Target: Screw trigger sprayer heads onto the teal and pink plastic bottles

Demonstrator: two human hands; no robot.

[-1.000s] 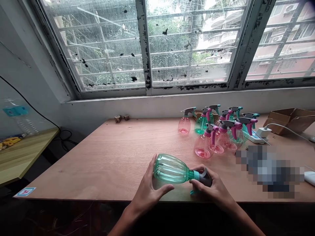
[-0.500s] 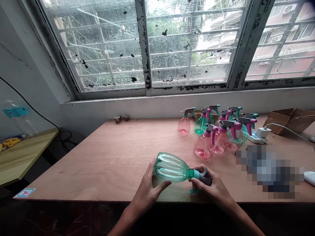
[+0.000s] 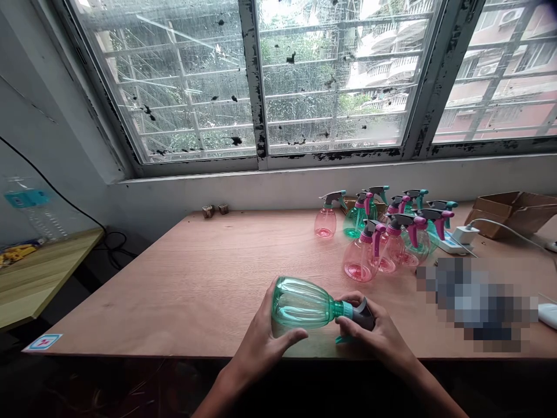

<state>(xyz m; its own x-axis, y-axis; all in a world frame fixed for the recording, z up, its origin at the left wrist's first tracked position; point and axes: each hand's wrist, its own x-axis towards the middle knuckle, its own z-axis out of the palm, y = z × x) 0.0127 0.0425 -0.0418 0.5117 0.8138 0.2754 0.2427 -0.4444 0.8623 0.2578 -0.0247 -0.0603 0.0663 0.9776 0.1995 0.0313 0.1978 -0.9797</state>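
Observation:
A green see-through spray bottle (image 3: 302, 304) lies on its side near the front edge of the wooden table (image 3: 195, 278), its base pointing left. My left hand (image 3: 265, 339) wraps round the bottle's body from below, thumb on the near side. My right hand (image 3: 376, 334) is closed on the grey spray head (image 3: 363, 315) at the bottle's neck, with the green trigger poking out under the fingers.
Several pink and green spray bottles (image 3: 374, 238) stand grouped at the back right. Behind them lie a white power strip (image 3: 456, 238) with cable and a cardboard box (image 3: 509, 212). A blurred patch covers the right front. Two small blocks (image 3: 215, 209) sit by the wall.
The bottle has turned slightly in my hands, and my left thumb has shifted along its body. Both hands stay in the same place.

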